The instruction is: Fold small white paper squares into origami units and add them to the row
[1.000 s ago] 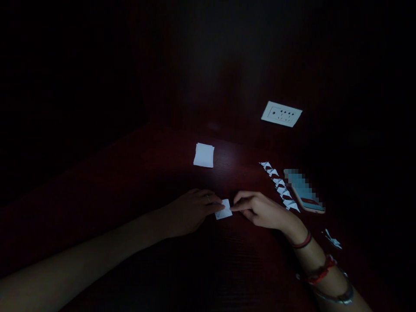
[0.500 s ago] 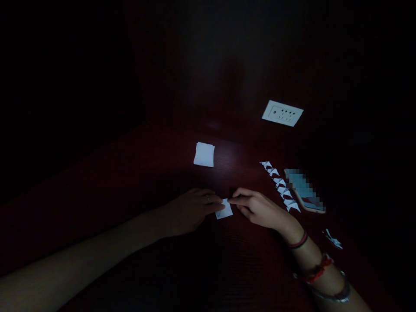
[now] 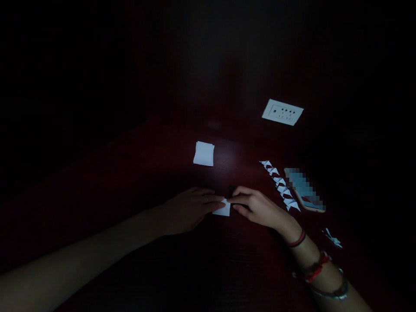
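Paper square: the small white sheet (image 3: 222, 210) lies just below the centre of the frame, flat on the dark red tabletop (image 3: 240, 173), partly covered by fingers.
Left hand: the left hand (image 3: 186, 212) is stretched out with its fingers over the sheet's left part; whether the thumb pinches the paper, I cannot tell.
Right hand: the right hand (image 3: 255, 207) has its index fingertip at the sheet's upper right corner, the thumb spread apart below, nothing gripped.
Creasing: this looks like edge or crease work; best to pin the sheet firmly with the left fingers, line up the corner, then run the right fingertip along in one even stroke.
Risk: a sheet this small could skew if the left fingers lift.
Light: dim, so edges probably need checking closely.
Writing on paper: none readable on the sheet or the paper stack (image 3: 204, 154) above it.
Smartphone: on the smartphone (image 3: 305, 186), right of centre, the screen is masked by blocks; no brand legible.
Socket plate: the wall socket plate (image 3: 282, 112), upper right, shows holes but no readable label.
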`<control>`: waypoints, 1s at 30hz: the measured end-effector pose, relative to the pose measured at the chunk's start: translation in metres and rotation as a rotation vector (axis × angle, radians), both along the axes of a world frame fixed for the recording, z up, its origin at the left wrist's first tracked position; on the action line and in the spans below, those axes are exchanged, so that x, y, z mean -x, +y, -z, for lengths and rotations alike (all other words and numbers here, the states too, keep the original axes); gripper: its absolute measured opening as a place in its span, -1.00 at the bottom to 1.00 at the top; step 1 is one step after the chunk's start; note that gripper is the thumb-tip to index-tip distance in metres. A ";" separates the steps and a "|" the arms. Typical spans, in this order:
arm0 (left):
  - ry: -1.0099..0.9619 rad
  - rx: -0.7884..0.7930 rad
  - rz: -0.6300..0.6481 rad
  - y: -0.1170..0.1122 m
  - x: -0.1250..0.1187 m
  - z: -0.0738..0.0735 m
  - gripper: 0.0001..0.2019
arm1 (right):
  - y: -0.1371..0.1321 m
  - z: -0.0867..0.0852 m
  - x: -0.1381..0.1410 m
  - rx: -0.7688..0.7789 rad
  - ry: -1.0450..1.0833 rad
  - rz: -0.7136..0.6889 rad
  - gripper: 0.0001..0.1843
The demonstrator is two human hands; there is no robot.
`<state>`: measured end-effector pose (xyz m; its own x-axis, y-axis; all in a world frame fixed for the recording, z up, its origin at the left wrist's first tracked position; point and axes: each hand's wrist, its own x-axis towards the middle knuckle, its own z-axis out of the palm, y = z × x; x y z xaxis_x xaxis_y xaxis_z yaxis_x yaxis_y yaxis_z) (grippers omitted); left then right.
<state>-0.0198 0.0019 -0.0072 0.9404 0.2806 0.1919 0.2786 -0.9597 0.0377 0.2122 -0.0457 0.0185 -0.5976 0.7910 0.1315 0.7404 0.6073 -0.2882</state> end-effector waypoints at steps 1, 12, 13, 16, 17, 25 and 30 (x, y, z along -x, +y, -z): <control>-0.005 -0.013 0.006 -0.001 -0.001 -0.002 -0.45 | 0.000 0.000 0.000 -0.002 0.000 0.002 -0.73; -0.004 -0.103 -0.011 -0.012 -0.010 -0.014 -0.70 | 0.000 0.003 0.007 -0.019 0.012 0.105 -0.85; -0.007 -0.098 -0.021 -0.011 -0.010 -0.012 -0.69 | 0.000 0.003 0.007 -0.018 0.021 0.110 -0.86; -0.021 -0.084 -0.051 -0.008 -0.009 -0.007 -0.68 | 0.000 0.003 0.007 -0.003 0.058 0.105 -0.88; -0.025 -0.083 -0.054 -0.007 -0.008 -0.006 -0.67 | 0.001 0.004 0.007 0.004 0.071 0.096 -0.89; -0.066 -0.119 -0.043 -0.004 -0.003 0.003 -0.61 | 0.002 0.002 0.002 0.047 0.153 0.033 -0.91; -0.068 -0.094 -0.038 -0.004 -0.002 0.006 -0.61 | 0.005 0.000 0.000 0.050 0.208 0.052 -0.87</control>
